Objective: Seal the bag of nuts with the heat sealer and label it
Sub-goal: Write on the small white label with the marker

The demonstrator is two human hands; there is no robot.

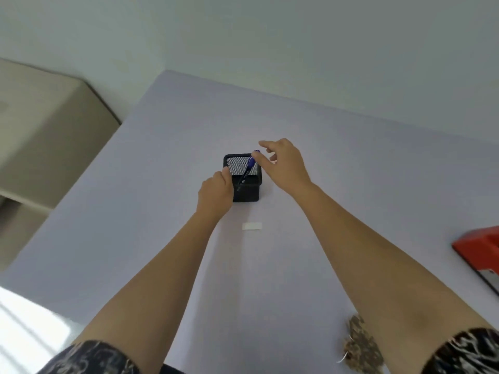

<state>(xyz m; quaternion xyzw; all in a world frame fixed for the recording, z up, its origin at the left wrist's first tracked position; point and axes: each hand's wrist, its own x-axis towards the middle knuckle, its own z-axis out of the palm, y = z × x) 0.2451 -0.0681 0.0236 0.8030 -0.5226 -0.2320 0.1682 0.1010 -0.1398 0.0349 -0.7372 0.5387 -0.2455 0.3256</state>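
Gripping holder (247, 184) at frame centre, left hand (216, 191) closed on its left side. Right hand (283, 163) open beside pen (249, 164) top, contact unclear. Label (252, 226) below holder. Sealer (480, 252) right edge. Bag (360, 346) lower right.

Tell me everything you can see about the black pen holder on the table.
The black pen holder is a small square cup of what looks like metal mesh with a solid rim. It stands upright mid-table, beyond a white label. A blue pen leans inside it. The left hand grips its left side; the right hand is at the pen's top.
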